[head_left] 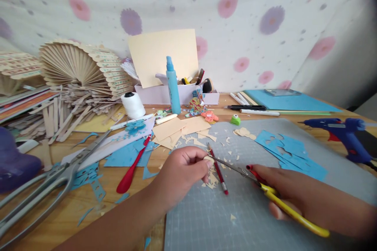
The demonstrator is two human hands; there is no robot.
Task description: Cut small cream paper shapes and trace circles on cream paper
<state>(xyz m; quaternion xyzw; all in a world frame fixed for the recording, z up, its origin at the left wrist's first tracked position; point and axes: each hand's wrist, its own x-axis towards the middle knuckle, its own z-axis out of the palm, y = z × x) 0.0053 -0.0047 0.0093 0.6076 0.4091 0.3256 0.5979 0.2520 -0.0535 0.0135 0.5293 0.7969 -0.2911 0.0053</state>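
My left hand [182, 172] is closed in a pinch on a small cream paper piece [209, 160] over the grey cutting mat [235, 219]. My right hand [297, 194] grips yellow-and-red-handled scissors [265, 190]; their blades reach left to the paper piece. A red pencil [218, 170] lies on the mat just under the blades, among cream paper scraps [212, 180].
Blue cut paper [290, 153] lies on the mat's right, a blue glue gun [344, 135] beyond it. Large grey shears [44, 188] and a red-handled tool [132, 168] lie at left. A blue glue bottle [172, 86], white thread spool [133, 104], stick fans [79, 68] and a box stand behind.
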